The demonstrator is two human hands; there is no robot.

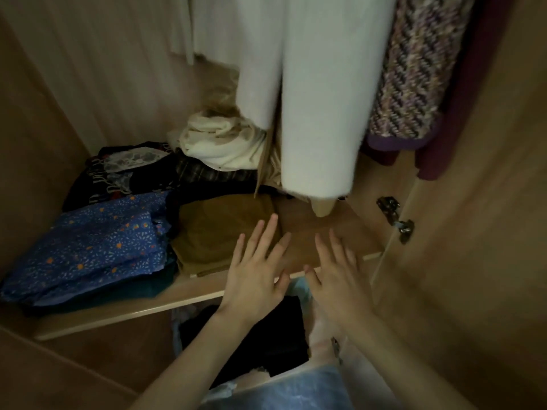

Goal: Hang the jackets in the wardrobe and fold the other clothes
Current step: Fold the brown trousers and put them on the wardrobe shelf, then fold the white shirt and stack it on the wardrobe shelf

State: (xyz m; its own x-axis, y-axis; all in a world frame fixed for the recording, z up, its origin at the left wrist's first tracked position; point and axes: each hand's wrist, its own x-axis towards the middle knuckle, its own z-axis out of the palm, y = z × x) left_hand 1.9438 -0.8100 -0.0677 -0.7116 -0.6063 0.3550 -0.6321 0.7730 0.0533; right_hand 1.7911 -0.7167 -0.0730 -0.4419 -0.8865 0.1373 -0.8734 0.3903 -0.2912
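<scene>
Jackets (316,93) hang already, folded clothes (88,247) fill the shelf's (124,315) left end; both hands (254,273) (337,276) empty, fingers spread.

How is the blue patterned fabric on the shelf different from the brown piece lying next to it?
The blue patterned fabric carries small orange and pale specks; the brown piece is plain. The blue fabric is a thick, rumpled bundle atop darker clothes, while the brown piece lies flat and low on the shelf. The left hand stretches open over the brown piece's edge; nothing touches the blue one. Both lie at the shelf's front.
</scene>
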